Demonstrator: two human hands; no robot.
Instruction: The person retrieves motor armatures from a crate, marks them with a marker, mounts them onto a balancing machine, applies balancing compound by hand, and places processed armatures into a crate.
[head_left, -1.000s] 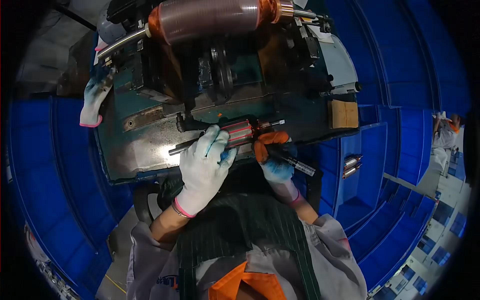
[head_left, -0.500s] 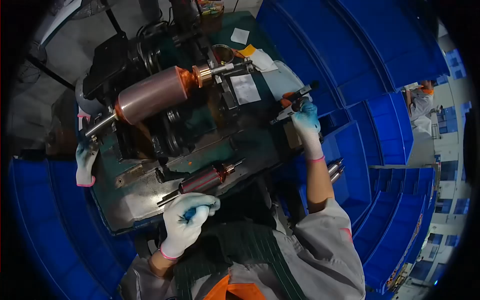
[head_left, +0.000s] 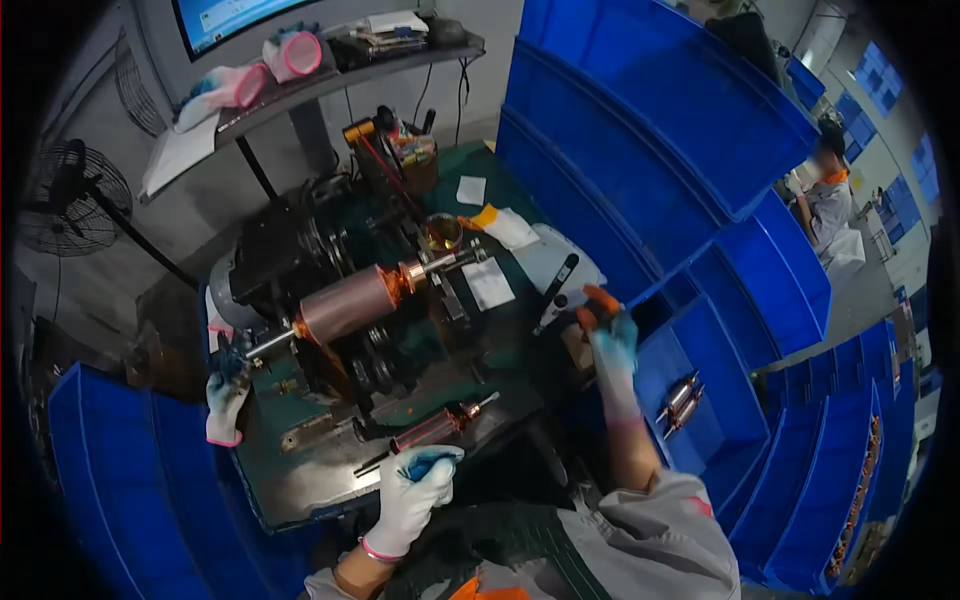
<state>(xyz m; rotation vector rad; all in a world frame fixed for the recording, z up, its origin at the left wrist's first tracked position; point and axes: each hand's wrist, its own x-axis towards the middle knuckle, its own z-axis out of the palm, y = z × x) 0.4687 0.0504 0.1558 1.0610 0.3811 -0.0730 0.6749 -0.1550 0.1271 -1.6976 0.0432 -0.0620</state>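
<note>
My left hand (head_left: 415,495), in a white glove with blue fingertips, is curled closed at the table's front edge; whatever it may hold is hidden. Just beyond it lies a small armature (head_left: 428,430) with a copper-coloured end and thin shaft. My right hand (head_left: 614,355), gloved alike, is closed around an orange object (head_left: 601,299) whose kind I cannot make out. Left of that hand, a black-and-white marker-like stick (head_left: 558,290) lies on the bench. A large armature (head_left: 348,304) with copper windings and a commutator rests across the dark machine (head_left: 275,245).
Blue bins (head_left: 640,150) are stacked at the right; one open bin (head_left: 700,430) holds small armatures (head_left: 682,402). A loose glove (head_left: 227,405) lies at the bench's left edge. Paper (head_left: 488,284) and a round tin (head_left: 443,232) are behind. A co-worker (head_left: 828,200) is far right.
The camera view has tilted up, showing the shelf and screen. My right hand has come away from the marker-like stick and now grips the orange object. My left hand stays curled by the small armature.
</note>
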